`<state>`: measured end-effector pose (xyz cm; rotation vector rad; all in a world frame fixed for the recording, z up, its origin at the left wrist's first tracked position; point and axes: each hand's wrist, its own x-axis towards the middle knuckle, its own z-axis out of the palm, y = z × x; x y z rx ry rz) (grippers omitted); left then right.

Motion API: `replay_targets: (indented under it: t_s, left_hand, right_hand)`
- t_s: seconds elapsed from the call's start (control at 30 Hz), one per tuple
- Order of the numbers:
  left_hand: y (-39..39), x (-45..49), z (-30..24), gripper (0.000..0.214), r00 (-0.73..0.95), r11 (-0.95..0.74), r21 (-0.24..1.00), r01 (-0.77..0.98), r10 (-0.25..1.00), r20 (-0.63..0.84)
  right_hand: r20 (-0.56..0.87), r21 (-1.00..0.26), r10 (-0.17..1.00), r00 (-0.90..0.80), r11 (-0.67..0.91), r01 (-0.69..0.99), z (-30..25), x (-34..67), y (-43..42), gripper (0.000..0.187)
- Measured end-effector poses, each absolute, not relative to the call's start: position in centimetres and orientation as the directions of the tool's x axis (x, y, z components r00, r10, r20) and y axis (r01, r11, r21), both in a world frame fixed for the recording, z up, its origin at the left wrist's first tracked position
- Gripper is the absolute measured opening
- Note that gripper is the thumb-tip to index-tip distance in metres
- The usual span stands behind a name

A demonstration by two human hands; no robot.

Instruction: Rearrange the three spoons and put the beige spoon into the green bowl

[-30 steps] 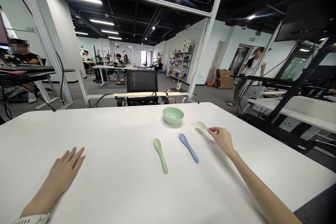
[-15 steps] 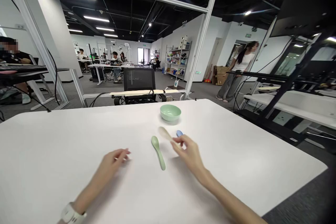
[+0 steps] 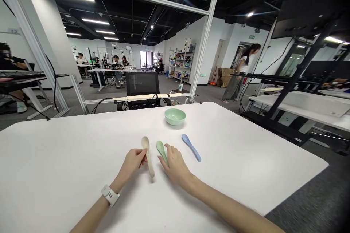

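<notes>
Pinching a cream plastic spoon (image 3: 146, 145) between thumb and bent fingertips, the person's left hand (image 3: 132, 162) now holds it tilted near the table's lower middle, bowl end up; half a second ago the right hand had that spoon. The right hand (image 3: 176, 170), fingers loosely spread, lies just beside it, fingertips over the handle of a pale green plastic spoon (image 3: 160, 147), not visibly gripping. A periwinkle-blue plastic spoon (image 3: 191, 147) lies flat to the right, a round pale green bowl (image 3: 175, 116) farther up on the white table (image 3: 82, 134).
</notes>
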<state>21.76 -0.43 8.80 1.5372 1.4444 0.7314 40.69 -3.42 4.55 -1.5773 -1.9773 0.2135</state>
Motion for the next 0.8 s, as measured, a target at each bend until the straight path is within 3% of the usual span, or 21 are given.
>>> replay_targets:
  t_s: [0.13,0.33,0.6,0.8]
  left_hand:
    - [0.4,23.2,8.1,0.041,0.125,0.029,0.781,0.624,0.983,-0.136]
    - [1.1,26.4,7.9,0.035,0.107,0.012,0.604,0.797,0.981,-0.16]
    - [1.2,28.3,8.0,0.045,0.063,0.021,0.447,0.894,0.983,-0.171]
    - [0.6,28.9,8.1,0.049,0.033,0.034,0.383,0.923,0.985,-0.167]
  right_hand:
    - [0.273,-0.451,0.946,-0.173,0.285,0.846,3.4,41.1,-2.3,0.037]
    - [0.363,-0.522,0.929,-0.079,0.272,0.809,5.7,48.0,0.1,0.035]
    - [0.337,-0.373,0.939,0.066,0.069,0.925,5.5,63.9,1.5,0.039]
    - [0.261,-0.31,0.953,0.153,-0.068,0.948,2.9,68.0,1.7,0.042]
